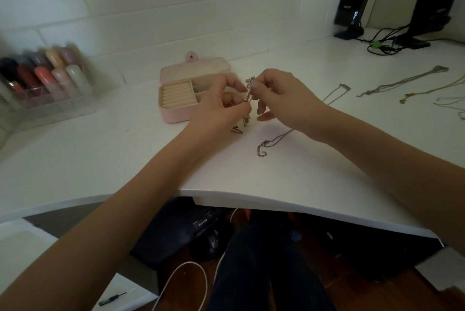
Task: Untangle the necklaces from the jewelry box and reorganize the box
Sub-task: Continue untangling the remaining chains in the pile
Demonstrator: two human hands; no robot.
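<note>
A pink jewelry box [176, 94] lies open on the white desk, its cream ring rolls and small compartments showing. Just to its right, my left hand [221, 106] and my right hand [279, 99] both pinch a tangled silver chain [247, 101] held above the desk. Part of that chain hangs down to the surface between my hands. A loose end of a chain with a clasp [266, 144] trails on the desk below my right wrist. Several separated necklaces [402, 83] lie stretched out at the right.
A clear organizer with coloured bottles [47, 76] stands at the left against the wall. Two black speakers [354, 1] with cables [382, 41] sit at the back right. The desk's front edge [276, 200] curves just below my forearms.
</note>
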